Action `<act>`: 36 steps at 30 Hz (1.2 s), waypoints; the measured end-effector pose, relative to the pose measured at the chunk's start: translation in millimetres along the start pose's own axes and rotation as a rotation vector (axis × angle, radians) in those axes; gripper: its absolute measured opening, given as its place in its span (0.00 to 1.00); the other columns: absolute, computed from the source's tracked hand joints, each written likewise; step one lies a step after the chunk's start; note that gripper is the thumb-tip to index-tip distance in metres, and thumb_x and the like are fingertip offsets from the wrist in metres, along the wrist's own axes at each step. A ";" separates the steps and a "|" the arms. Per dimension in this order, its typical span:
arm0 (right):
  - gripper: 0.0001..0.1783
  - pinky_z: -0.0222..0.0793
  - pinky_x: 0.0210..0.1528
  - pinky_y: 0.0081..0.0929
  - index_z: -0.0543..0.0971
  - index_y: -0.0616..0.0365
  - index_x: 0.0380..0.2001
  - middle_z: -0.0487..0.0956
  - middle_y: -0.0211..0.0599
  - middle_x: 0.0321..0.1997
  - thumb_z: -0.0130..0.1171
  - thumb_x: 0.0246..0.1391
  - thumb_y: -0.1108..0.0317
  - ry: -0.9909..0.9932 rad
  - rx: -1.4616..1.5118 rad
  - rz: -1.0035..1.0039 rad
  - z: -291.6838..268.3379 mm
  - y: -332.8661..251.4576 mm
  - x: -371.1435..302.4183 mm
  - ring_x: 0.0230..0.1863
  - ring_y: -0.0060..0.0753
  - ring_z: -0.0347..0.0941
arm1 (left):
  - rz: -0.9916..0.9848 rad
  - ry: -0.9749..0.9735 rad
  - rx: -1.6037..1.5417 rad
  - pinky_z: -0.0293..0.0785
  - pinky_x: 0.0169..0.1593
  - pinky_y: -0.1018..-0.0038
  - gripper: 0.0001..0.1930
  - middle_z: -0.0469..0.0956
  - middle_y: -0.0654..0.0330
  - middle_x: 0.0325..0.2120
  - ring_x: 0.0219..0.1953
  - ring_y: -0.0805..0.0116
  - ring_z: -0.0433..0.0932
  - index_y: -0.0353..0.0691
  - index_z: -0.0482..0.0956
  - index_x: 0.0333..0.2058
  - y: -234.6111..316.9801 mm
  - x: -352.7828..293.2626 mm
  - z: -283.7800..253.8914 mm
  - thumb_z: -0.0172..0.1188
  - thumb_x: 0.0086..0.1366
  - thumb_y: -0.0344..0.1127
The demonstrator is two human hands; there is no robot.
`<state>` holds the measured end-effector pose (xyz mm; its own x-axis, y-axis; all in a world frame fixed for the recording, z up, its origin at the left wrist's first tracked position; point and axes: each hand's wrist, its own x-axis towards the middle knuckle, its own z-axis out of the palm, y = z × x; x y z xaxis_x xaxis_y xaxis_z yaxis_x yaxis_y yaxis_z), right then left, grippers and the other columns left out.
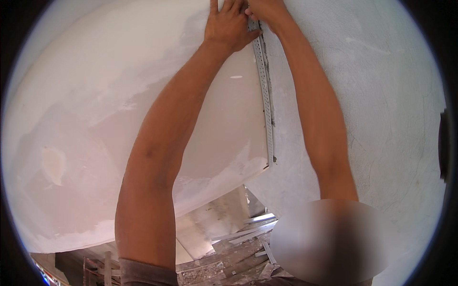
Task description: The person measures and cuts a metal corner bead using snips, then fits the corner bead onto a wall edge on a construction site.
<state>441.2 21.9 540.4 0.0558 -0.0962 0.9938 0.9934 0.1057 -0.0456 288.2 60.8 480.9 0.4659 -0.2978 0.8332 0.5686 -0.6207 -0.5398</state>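
A perforated metal corner bead (265, 90) runs along the joint between a pinkish plasterboard surface with smeared white filler (229, 119) and a rough grey wall (381, 95). My left hand (228, 26) lies on the board near the bead's upper end, fingers spread and thumb reaching across the strip. Just beside it, at the top edge of the view, is my right hand (266, 12). Its fingers are curled in by the bead, partly cut off by the frame, so what they hold cannot be made out.
Below the board's lower edge, loose metal strips (255, 231) lie on a debris-covered plank surface (214, 269). A reddish frame (93, 271) stands at lower left. A dark object (443, 145) shows at the far right rim. A blurred patch hides part of the lower right.
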 end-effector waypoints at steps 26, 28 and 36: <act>0.39 0.51 0.76 0.47 0.51 0.79 0.69 0.52 0.70 0.74 0.49 0.55 0.84 -0.220 0.104 0.244 -44.2 -87.2 -363.9 0.75 0.67 0.48 | 0.073 -0.167 0.118 0.32 0.75 0.45 0.47 0.50 0.48 0.74 0.77 0.51 0.42 0.32 0.53 0.71 5.6 1.9 7.1 0.52 0.67 0.64; 0.40 0.49 0.77 0.47 0.49 0.80 0.69 0.50 0.70 0.74 0.50 0.55 0.84 -0.223 0.138 0.264 -40.4 -91.2 -366.0 0.76 0.67 0.46 | 0.126 -0.120 0.113 0.38 0.75 0.46 0.39 0.55 0.53 0.71 0.75 0.56 0.47 0.37 0.60 0.68 5.7 -11.0 14.0 0.55 0.68 0.58; 0.38 0.53 0.74 0.47 0.52 0.77 0.69 0.55 0.67 0.73 0.49 0.56 0.84 -0.161 0.125 0.263 -43.8 -91.2 -364.0 0.74 0.65 0.52 | 0.505 -0.193 0.021 0.52 0.74 0.51 0.22 0.65 0.66 0.67 0.70 0.67 0.61 0.47 0.76 0.60 36.1 -111.0 -4.0 0.58 0.69 0.42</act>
<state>334.7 3.9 178.3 0.2823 0.1071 0.9533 0.9263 0.2281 -0.2999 254.4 68.6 369.4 0.8001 -0.4151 0.4331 0.2542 -0.4193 -0.8715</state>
